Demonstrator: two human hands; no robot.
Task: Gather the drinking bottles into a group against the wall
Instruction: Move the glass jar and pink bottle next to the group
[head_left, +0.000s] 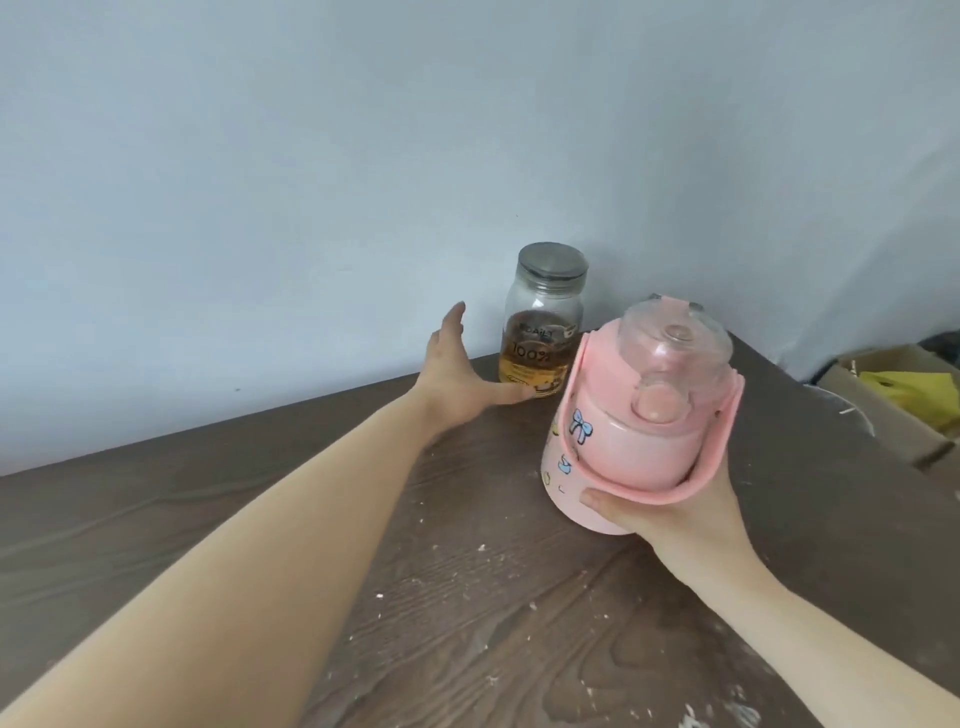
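The pink bottle (644, 415) is grasped by the right hand (670, 512) for placing beside the far glass jar (543, 325), steadied by the open left hand (462, 376).

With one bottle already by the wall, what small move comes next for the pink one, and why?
Probably the right hand sets the pink bottle down beside the glass bottle. The glass one already stands at the wall, touched by the open left hand, while the pink one is held tilted off the table.
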